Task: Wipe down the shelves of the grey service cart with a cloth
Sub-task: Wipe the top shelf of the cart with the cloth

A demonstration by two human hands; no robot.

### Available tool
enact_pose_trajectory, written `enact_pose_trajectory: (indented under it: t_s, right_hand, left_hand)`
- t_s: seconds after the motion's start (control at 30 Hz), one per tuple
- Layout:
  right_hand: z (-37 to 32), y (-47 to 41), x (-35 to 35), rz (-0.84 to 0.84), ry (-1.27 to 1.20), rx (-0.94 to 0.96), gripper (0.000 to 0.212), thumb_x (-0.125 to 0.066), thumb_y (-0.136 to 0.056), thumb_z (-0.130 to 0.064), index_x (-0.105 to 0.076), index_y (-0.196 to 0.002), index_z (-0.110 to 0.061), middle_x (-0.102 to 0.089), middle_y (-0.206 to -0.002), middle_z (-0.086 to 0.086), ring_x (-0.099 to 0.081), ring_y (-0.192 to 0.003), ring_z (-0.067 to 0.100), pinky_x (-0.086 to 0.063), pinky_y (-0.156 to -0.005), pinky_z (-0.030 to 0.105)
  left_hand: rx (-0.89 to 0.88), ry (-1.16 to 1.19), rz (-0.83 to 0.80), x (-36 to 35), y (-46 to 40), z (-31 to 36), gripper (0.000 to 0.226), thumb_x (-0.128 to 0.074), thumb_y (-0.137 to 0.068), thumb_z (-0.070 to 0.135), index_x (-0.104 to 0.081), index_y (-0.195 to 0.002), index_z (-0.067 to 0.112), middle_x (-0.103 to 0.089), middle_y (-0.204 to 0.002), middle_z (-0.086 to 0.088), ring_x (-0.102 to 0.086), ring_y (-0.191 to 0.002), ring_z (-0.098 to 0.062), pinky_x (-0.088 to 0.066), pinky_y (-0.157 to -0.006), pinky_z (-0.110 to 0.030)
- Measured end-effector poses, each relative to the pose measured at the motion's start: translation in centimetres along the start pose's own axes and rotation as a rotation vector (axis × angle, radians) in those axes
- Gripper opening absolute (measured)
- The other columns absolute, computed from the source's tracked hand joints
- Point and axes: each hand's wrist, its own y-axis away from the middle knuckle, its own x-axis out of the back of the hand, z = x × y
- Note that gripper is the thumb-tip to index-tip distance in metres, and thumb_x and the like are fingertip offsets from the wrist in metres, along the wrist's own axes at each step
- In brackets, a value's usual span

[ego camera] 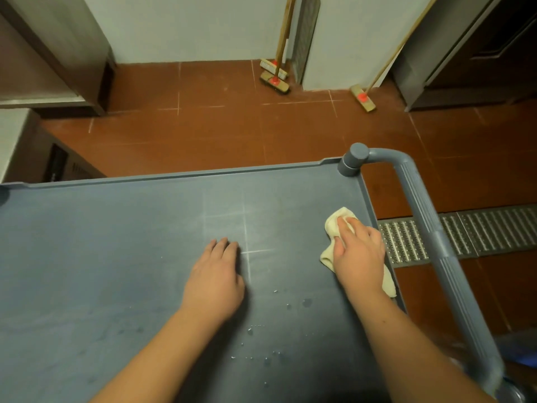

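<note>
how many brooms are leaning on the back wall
3. Two brush heads sit stacked together by the wall's corner, one behind the other; a third stands further right. More may be hidden outside the view.

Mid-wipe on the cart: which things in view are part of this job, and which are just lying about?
Part of the job:
- cloth, under the right hand
- top shelf of the grey cart, with water drops
- left hand, resting flat on the shelf

Lying about:
- brooms against the wall
- floor drain grate
</note>
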Motion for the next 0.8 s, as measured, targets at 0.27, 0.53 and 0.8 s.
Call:
enact_pose_trajectory:
  t_s: [0.27,0.53,0.8]
  right_hand:
    - [-9.0,2.5,-1.4,-0.024,-0.002,0.083,0.039,-0.062,-0.090,-0.020,-0.061,-0.130,-0.020,-0.057,-0.136,0.001,-0.047,-0.104,0.031,-0.042,-0.090,0.044]
    - [-25.5,8.6,-4.5,-0.052,-0.080,0.225,0.037,-0.062,-0.088,-0.018,-0.060,-0.126,-0.020,-0.057,-0.132,0.001,-0.048,-0.103,0.032,-0.042,-0.091,0.045]
    - [-39.2,14.6,-6.5,-0.031,-0.125,0.350,0.042,-0.065,-0.084,-0.015,-0.061,-0.125,-0.016,-0.058,-0.129,0.004,-0.051,-0.095,0.035,-0.043,-0.086,0.043]
  left_hand:
    - [0.071,0.146,0.108,2.3,5.0,-8.8,0.054,-0.046,-0.083,0.008,-0.048,-0.137,0.009,-0.047,-0.145,-0.010,-0.033,-0.140,-0.028,-0.019,-0.117,-0.032]
    - [0.179,0.223,0.148,3.4,10.9,-22.1,0.048,-0.039,-0.083,0.015,-0.052,-0.129,0.012,-0.056,-0.131,-0.003,-0.038,-0.135,-0.026,-0.032,-0.112,-0.035]
    - [0.247,0.291,0.227,5.3,16.2,-32.4,0.047,-0.045,-0.084,0.010,-0.051,-0.129,0.018,-0.056,-0.131,-0.001,-0.040,-0.135,-0.021,-0.033,-0.110,-0.035]
